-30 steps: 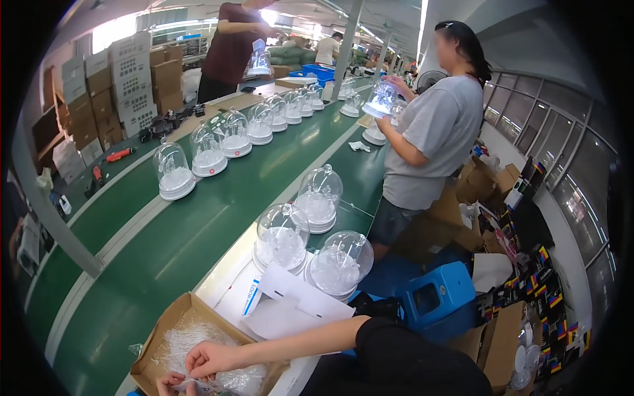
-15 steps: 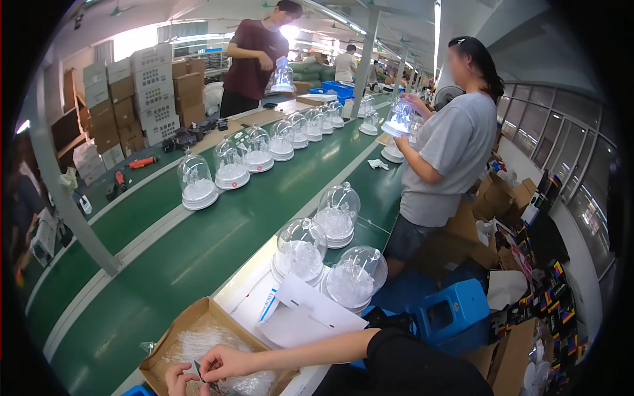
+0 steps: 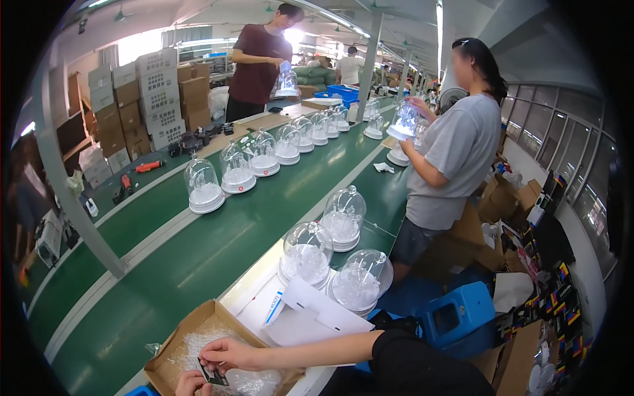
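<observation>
Over an open cardboard box (image 3: 173,323) at the lower edge, my right hand (image 3: 228,354) pinches a small flat dark green piece (image 3: 215,375), card-like in shape. My left hand (image 3: 191,383) is closed at the near left edge of the same piece, partly cut off by the picture's rim. Beneath my hands, the box holds clear thin plastic bits and bags (image 3: 254,383). A folded white sheet (image 3: 317,321) lies just beyond my right forearm. Past it stand several clear domes on white bases, the nearest dome (image 3: 360,280) slightly tilted.
A green conveyor belt (image 3: 218,254) runs past on the left, with a row of clear domes (image 3: 203,185) along it. One co-worker (image 3: 456,138) holds a lit dome at the right; another (image 3: 259,66) handles one across the belt. A blue stool (image 3: 459,310) stands right of my arm.
The dark piece has turned and shows more of its flat face. My hands have shifted slightly right in view. The co-worker across the belt has brought both hands to the dome.
</observation>
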Available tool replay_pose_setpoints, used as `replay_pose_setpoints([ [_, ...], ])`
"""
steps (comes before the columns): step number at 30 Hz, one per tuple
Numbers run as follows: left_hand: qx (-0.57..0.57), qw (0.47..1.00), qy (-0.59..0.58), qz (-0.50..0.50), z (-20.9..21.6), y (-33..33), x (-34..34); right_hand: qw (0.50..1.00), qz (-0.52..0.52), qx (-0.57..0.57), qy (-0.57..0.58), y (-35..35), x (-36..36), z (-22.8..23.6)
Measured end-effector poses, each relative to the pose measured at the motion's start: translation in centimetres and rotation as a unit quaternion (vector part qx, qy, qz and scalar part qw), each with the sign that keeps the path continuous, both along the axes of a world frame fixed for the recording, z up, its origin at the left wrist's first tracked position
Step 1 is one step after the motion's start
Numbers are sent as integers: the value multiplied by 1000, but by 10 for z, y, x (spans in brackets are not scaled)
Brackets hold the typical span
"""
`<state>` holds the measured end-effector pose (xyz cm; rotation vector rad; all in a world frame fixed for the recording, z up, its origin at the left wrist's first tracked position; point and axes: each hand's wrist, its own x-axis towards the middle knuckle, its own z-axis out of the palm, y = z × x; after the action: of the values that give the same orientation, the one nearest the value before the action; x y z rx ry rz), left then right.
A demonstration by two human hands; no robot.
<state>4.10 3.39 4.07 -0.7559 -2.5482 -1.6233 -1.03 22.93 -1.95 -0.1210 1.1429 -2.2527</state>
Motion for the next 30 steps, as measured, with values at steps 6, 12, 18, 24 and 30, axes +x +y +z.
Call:
replay_pose_setpoints([
  [6, 36, 998, -49, 8, -5, 1, 5, 997, 49, 6, 62, 3, 9, 6],
  [12, 109, 974, -194, 53, -12, -12, 2, 986, 119, 27, 110, 1, 8, 7],
  [18, 111, 975, -190, 21, -10, -10, 1, 994, 32, -20, 105, -3, 10, 1],
  [24, 191, 953, -232, 19, -19, -11, -3, 991, 107, -76, 25, 6, 6, -1],
  [30, 232, 912, -338, 31, -28, -22, -5, 976, 116, 29, 180, -3, 13, 4],
])
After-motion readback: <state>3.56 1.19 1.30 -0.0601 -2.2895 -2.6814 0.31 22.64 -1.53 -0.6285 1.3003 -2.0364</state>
